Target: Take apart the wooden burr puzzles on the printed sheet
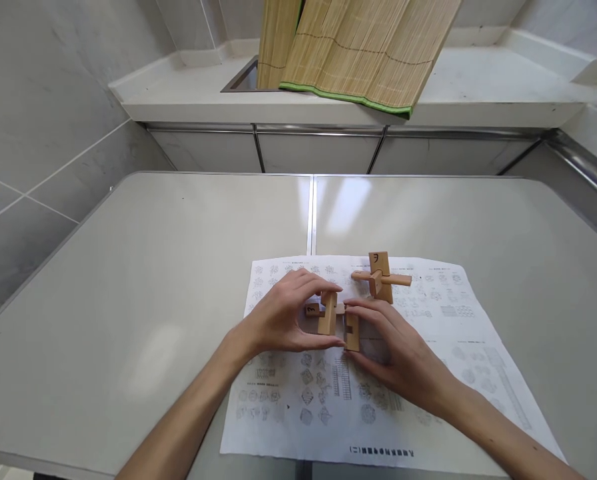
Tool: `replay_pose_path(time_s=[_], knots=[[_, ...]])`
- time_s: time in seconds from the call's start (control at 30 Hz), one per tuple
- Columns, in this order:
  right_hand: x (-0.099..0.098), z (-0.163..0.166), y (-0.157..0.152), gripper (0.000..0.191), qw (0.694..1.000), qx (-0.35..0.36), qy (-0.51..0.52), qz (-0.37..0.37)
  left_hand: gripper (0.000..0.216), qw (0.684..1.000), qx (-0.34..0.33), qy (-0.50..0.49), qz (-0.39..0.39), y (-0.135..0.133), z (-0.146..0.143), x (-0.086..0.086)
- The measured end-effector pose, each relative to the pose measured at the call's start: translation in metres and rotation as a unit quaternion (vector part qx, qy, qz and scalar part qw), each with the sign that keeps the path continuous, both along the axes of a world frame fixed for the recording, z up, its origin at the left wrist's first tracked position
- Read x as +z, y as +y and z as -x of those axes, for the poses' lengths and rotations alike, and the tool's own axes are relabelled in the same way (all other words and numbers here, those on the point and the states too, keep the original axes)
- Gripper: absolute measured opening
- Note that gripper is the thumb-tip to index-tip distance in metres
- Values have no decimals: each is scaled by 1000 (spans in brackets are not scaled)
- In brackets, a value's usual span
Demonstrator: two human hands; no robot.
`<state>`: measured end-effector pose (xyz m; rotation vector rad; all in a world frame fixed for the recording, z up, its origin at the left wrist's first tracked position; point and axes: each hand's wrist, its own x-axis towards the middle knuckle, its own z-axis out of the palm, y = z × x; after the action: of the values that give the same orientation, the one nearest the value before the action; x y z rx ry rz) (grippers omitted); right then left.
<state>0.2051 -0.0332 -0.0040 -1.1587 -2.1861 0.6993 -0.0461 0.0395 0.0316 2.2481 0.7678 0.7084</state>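
Between thumb and fingers, my left hand [293,308] grips a notched wooden puzzle piece [327,315]. A marked wooden piece [312,310] lies crosswise to it, partly hidden by the hand. My right hand [396,343] pinches another notched wooden puzzle piece [352,330] upright, its cut-out facing left. The two hands are close together, and the pieces nearly meet over a printed instruction sheet [338,433]. Just beyond my right hand, a cross-shaped wooden assembly [381,277] with a black mark rests on the sheet.
The sheet lies on a pale folding table [153,280] with a metal seam [312,213] down its middle. A white counter [478,110] runs behind it. A bamboo mat [363,60] with green edging hangs over the counter edge, beside a sink [243,77]. Tiled wall stands at left.
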Motion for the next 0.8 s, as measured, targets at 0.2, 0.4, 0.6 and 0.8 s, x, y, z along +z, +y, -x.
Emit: replay_pose_path(time_s=[0.2,0.4,0.6,0.8], knots=[[-1,1,0,57,1000,-1,-1,-5,52,998,-34,54,-26,-3,-3,-5],[0,0,0,58,1000,0,5,-4,48,996,-30,67,-43,-4,-5,-8],[1,0,0,58,1000,1,-3,4,47,999,-27,37,5,-6,-4,-5],[1,-1,0,58,1000,1,-10,6,60,996,27,15,89,2,10,3]])
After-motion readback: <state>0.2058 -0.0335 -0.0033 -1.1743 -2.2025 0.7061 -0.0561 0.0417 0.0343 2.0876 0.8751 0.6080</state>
